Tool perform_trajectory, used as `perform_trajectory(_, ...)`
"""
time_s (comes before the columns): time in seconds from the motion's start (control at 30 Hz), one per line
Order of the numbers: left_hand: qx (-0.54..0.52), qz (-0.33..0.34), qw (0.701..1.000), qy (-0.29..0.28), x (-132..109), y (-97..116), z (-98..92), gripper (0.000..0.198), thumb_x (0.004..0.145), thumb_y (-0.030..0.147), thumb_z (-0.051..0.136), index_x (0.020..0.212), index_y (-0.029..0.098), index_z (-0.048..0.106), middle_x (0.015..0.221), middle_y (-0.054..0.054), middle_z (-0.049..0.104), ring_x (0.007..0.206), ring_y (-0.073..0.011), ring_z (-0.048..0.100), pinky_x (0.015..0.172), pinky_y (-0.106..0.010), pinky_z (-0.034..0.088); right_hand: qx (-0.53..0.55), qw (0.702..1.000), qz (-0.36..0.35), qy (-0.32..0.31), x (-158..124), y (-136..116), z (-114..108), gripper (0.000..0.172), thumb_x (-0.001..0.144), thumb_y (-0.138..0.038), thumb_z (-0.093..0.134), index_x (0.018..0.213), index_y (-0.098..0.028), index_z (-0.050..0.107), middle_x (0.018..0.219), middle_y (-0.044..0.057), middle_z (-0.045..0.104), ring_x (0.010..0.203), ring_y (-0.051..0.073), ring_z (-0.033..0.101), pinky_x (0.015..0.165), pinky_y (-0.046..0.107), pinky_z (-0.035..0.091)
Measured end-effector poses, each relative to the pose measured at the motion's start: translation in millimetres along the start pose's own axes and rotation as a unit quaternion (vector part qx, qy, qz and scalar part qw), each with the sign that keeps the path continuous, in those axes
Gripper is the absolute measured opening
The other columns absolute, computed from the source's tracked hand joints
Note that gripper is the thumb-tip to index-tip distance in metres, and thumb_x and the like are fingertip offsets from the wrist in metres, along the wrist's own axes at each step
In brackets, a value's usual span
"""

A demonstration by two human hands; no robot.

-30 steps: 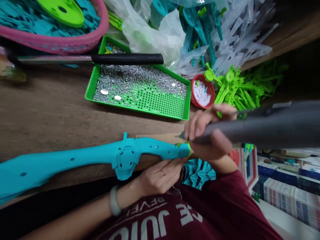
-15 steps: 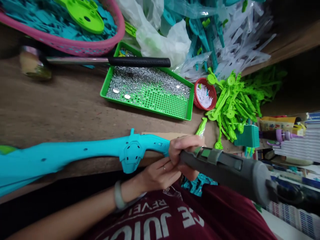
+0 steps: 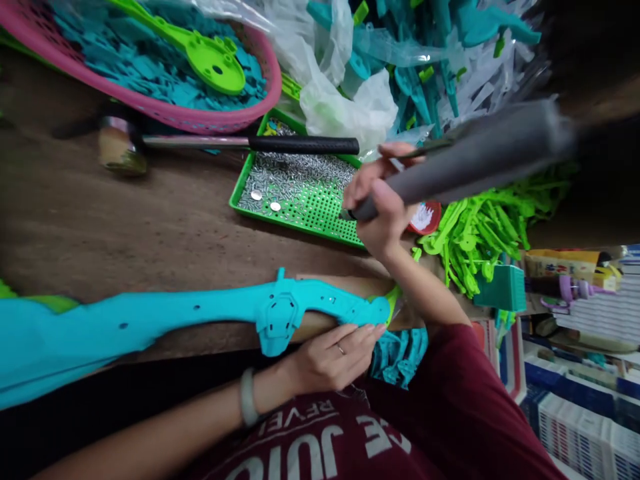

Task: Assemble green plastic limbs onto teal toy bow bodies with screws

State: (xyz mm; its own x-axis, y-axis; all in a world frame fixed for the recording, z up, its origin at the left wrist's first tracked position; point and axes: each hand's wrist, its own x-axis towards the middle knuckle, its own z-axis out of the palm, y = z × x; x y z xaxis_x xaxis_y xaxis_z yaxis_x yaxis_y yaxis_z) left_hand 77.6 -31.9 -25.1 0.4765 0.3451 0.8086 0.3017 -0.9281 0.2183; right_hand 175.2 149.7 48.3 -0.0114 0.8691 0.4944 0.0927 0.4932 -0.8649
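Right hand (image 3: 383,223) holds driver (image 3: 475,160) over tray (image 3: 325,212) of screws (image 3: 300,170).

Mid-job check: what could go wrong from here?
The right hand holds the grey tool over the green tray; a knock might scatter the metal pieces. The hammer overlaps that tray in view, so a bump could disturb both. The left hand rests against the turquoise piece, so fingers could be hit if the tool swings back.
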Motion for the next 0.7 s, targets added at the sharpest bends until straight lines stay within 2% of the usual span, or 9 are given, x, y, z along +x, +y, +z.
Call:
perform_trajectory(0.1, -0.009, -0.008, 1.000, 0.025, -5, 3, 6.7, 0.023, 0.097, 0.021, 0.055, 0.103, 0.012, 0.075, 0.131, -0.010, 0.070, 0.123, -0.0190, 0.063, 0.112, -0.033, 0.047, 0.000, 0.998, 0.065, -0.006, 5, 22, 18, 0.046, 0.084, -0.060, 0.056, 0.116, -0.030, 0.041, 0.062, -0.008, 0.040, 0.046, 0.014, 0.045, 0.047, 0.030, 0.044)
perform_trajectory(0.23, -0.010, -0.007, 0.999, 0.030, -7, 6, 12.1, 0.022, 0.096, 0.025, 0.060, 0.105, 0.012, 0.075, 0.133, -0.011, 0.069, 0.124, -0.0197, 0.063, 0.112, -0.034, 0.048, -0.028, 0.987, 0.151, -0.041, -6, 34, 15, 0.041, 0.089, -0.052, 0.058, 0.118, -0.029, 0.041, 0.066, -0.006, 0.043, 0.051, 0.015, 0.051, 0.053, 0.032, 0.049)
perform_trajectory(0.4, -0.015, -0.011, 0.999, 0.036, -8, 6, 12.6, 0.020, 0.095, 0.025, 0.062, 0.104, 0.012, 0.074, 0.133, -0.012, 0.069, 0.125, -0.0197, 0.063, 0.111, -0.033, 0.049, -0.027, 0.982, 0.179, -0.059, -7, 40, 16, 0.045, 0.092, -0.053, 0.060, 0.121, -0.028, 0.038, 0.068, -0.006, 0.044, 0.057, 0.015, 0.059, 0.061, 0.033, 0.056)
perform_trajectory(0.47, -0.017, -0.011, 0.999, 0.031, -8, 6, 12.8, 0.020, 0.095, 0.024, 0.061, 0.104, 0.012, 0.074, 0.134, -0.012, 0.068, 0.124, -0.0201, 0.063, 0.111, -0.034, 0.049, -0.044, 0.985, 0.159, -0.056, -3, 32, 17, 0.049, 0.091, -0.060, 0.056, 0.122, -0.028, 0.037, 0.068, -0.005, 0.043, 0.056, 0.016, 0.058, 0.061, 0.034, 0.055)
perform_trajectory(0.57, -0.012, -0.010, 0.999, 0.034, -7, 5, 11.6, 0.021, 0.096, 0.022, 0.059, 0.105, 0.011, 0.074, 0.133, -0.013, 0.069, 0.123, -0.0205, 0.063, 0.110, -0.034, 0.049, -0.057, 0.995, 0.081, -0.026, -5, -2, 15, 0.054, 0.086, -0.071, 0.051, 0.120, -0.032, 0.035, 0.064, -0.006, 0.040, 0.050, 0.017, 0.052, 0.050, 0.033, 0.049)
perform_trajectory(0.63, -0.013, -0.013, 0.999, 0.036, -3, 5, 8.9, 0.021, 0.096, 0.019, 0.057, 0.103, 0.011, 0.075, 0.130, -0.011, 0.071, 0.121, -0.0196, 0.064, 0.107, -0.033, 0.050, -0.028, 0.999, 0.045, -0.013, -15, -32, 12, 0.047, 0.085, -0.067, 0.054, 0.117, -0.037, 0.037, 0.060, -0.008, 0.037, 0.046, 0.017, 0.048, 0.043, 0.031, 0.045)
perform_trajectory(0.7, -0.022, -0.021, 0.999, 0.039, 1, 3, 5.1, 0.020, 0.096, 0.017, 0.056, 0.099, 0.012, 0.075, 0.125, -0.009, 0.074, 0.117, -0.0184, 0.066, 0.103, -0.031, 0.052, 0.031, 0.998, 0.039, -0.036, -32, -56, 9, 0.039, 0.087, -0.055, 0.058, 0.118, -0.038, 0.041, 0.058, -0.009, 0.039, 0.044, 0.015, 0.047, 0.040, 0.028, 0.044)
